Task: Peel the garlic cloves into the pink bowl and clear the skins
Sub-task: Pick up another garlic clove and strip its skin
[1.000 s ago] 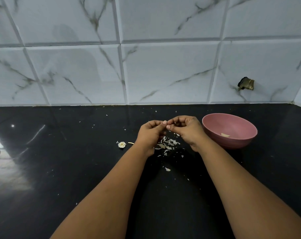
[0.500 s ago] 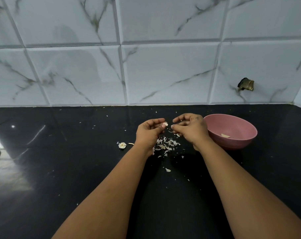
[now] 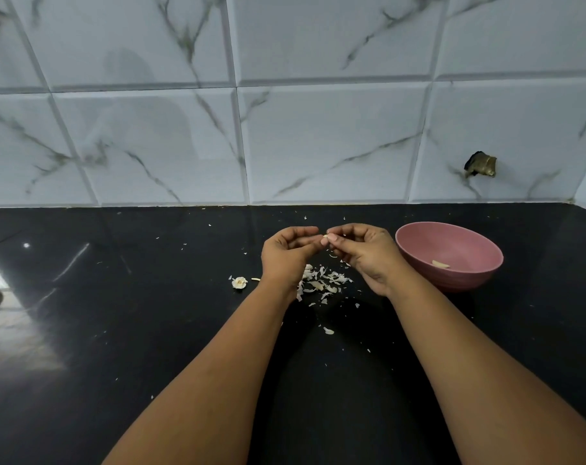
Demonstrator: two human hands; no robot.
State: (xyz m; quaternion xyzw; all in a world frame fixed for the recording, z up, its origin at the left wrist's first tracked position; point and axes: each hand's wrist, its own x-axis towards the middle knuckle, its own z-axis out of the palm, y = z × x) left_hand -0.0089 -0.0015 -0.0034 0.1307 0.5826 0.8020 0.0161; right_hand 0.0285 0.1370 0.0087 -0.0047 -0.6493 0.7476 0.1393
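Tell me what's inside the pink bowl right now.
The pink bowl holds one pale peeled garlic clove, lying low against its near inner wall. The rest of the visible interior is bare pink. The near rim hides the lowest strip of the inside, so anything there cannot be seen.

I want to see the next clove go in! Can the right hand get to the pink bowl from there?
Probably yes. The right hand is just beside the pink bowl, with only bare counter between them, and the bowl's open top faces up. Its fingers pinch the garlic clove together with the left hand.
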